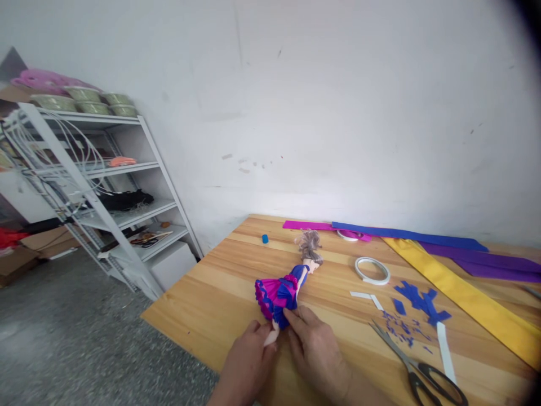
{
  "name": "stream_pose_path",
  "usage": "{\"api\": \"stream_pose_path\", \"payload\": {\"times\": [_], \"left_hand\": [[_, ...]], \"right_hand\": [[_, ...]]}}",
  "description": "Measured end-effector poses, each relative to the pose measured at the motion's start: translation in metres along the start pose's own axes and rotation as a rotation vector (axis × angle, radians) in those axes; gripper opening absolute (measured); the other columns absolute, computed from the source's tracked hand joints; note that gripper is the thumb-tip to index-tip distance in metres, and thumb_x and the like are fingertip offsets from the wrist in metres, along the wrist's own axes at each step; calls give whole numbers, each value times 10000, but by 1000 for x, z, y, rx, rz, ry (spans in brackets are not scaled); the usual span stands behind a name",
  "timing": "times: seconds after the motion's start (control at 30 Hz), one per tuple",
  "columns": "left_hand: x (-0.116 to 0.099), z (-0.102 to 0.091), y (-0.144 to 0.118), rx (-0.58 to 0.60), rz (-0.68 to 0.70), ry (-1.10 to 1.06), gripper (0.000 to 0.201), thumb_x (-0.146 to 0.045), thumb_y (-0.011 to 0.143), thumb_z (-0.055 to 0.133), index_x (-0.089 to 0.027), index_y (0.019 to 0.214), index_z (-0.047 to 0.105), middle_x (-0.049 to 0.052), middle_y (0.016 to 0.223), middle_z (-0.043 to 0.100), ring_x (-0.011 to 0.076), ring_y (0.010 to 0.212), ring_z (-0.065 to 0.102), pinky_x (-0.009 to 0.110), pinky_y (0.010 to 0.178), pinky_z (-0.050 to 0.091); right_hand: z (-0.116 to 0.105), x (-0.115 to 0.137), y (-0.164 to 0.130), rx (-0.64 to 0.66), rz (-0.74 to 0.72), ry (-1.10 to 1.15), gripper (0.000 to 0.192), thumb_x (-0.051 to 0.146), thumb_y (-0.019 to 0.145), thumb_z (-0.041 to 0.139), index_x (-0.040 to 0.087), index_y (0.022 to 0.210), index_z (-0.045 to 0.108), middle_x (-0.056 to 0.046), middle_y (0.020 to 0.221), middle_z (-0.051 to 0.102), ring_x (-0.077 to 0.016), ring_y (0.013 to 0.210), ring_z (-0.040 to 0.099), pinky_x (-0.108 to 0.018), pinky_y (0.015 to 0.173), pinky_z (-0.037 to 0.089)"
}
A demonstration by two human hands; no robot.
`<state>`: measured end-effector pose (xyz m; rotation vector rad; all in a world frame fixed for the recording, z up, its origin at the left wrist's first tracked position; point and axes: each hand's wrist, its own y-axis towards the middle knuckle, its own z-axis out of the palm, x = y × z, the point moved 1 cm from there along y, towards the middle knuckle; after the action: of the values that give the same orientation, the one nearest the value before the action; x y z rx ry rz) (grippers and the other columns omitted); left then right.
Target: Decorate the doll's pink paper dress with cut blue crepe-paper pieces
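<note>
We're in a plain craft workroom: bare white wall [338,101], speckled concrete floor [76,338], and a wooden table [211,293] strewn with crepe paper strips [465,293] at two o'clock, tape rolls [372,270], scissors [418,366] at four o'clock and blue paper scraps [416,299]. At nine o'clock, a white metal shelf rack [105,186] holds cables and stacked supplies.

I am facing a plain white plaster wall [338,113], scuffed in spots. A light wooden plank table [220,282] is standing against it. To my left, a white metal shelf rack [101,197] is holding clutter above a speckled grey stone floor [76,338].
</note>
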<state>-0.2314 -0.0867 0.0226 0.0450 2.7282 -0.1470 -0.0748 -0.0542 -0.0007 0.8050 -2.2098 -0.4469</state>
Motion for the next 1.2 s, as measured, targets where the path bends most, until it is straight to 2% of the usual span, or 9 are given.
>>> {"api": "stream_pose_path", "payload": {"times": [0.4, 0.57, 0.67, 0.83, 1.0, 1.2], "left_hand": [[0, -2, -1, 14, 61, -35, 273, -203, 802, 381, -224, 924, 625, 57, 930, 613, 171, 861, 554, 237, 763, 384], [1, -1, 0, -8, 74, -53, 269, -215, 803, 386, -229, 928, 624, 53, 921, 614, 170, 855, 560, 240, 763, 383], [2, -1, -1, -5, 63, -58, 269, -215, 797, 387, -231, 930, 620, 53, 931, 611, 171, 853, 563, 239, 756, 385], [-1, -4, -4, 24, 25, -39, 269, -230, 785, 401, -221, 946, 616, 60, 960, 604, 180, 874, 567, 241, 757, 388], [-5, -6, -5, 46, -12, -18, 290, -234, 773, 406, -219, 977, 612, 69, 993, 604, 192, 887, 575, 253, 752, 396], [-4, -4, -5, 32, 6, -17, 268, -231, 765, 413, -221, 945, 612, 61, 981, 610, 180, 884, 577, 242, 754, 400]], "right_hand": [[8, 4, 1, 45, -16, -214, 408, 91, 777, 447, 165, 1160, 565, -120, 948, 636, -223, 849, 605, -338, 774, 515], [7, 7, 1, 74, -4, -184, 401, 102, 784, 449, 159, 1165, 559, -118, 929, 633, -220, 839, 600, -327, 764, 506], [0, 6, 1, 35, 10, -122, 391, 111, 792, 440, 204, 1151, 563, -94, 940, 630, -209, 831, 596, -311, 738, 496], [-21, -5, 14, -112, 145, 14, 288, 153, 828, 421, 206, 1044, 604, -70, 910, 636, -172, 780, 596, -256, 673, 458], [-30, -12, 34, 38, 292, -14, 137, 226, 793, 505, 238, 859, 624, 1, 712, 643, -144, 620, 578, -225, 543, 374], [-22, -4, 45, 115, 416, -128, 90, 274, 752, 525, 228, 821, 560, -1, 696, 642, -169, 630, 588, -227, 509, 290]]}}
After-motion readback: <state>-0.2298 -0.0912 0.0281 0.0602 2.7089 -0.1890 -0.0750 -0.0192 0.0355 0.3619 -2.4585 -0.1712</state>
